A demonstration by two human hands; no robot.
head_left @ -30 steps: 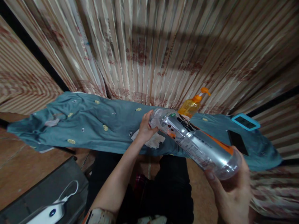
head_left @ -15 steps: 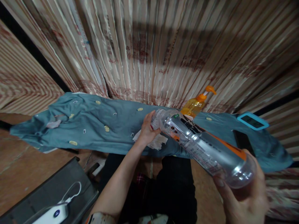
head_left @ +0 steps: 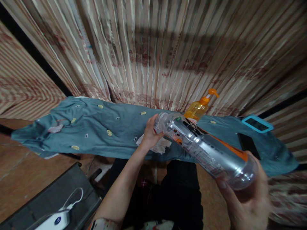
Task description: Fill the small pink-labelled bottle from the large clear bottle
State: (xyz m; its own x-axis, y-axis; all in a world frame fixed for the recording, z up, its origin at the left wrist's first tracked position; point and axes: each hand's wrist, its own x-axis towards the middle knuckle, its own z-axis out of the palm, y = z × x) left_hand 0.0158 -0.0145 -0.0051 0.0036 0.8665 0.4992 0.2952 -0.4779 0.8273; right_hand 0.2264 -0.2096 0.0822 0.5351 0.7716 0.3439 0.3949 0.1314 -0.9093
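A clear plastic bottle (head_left: 213,153) with a silver, black and orange label is held slantwise above the cloth, its neck to the left and its base towards me on the right. My left hand (head_left: 152,132) is closed round the neck end. Around the base my right hand (head_left: 249,195) is wrapped, thumb below and fingers on the far side. Crumpled white tissue (head_left: 161,145) lies on the cloth just under my left hand. Behind the bottle stands a yellow pump bottle (head_left: 197,109) with an orange pump head, its lower part partly hidden.
A teal patterned cloth (head_left: 93,127) covers the narrow table. On its right lie a blue-framed device (head_left: 257,123) and a black phone-like slab (head_left: 248,145). Another tissue (head_left: 56,127) lies at left. A dark bench (head_left: 79,188) holds a white device (head_left: 55,220) with a cable. Striped curtains hang behind.
The bottle's base and my right hand have shifted slightly left and up in view. My left hand keeps its grip on the neck end.
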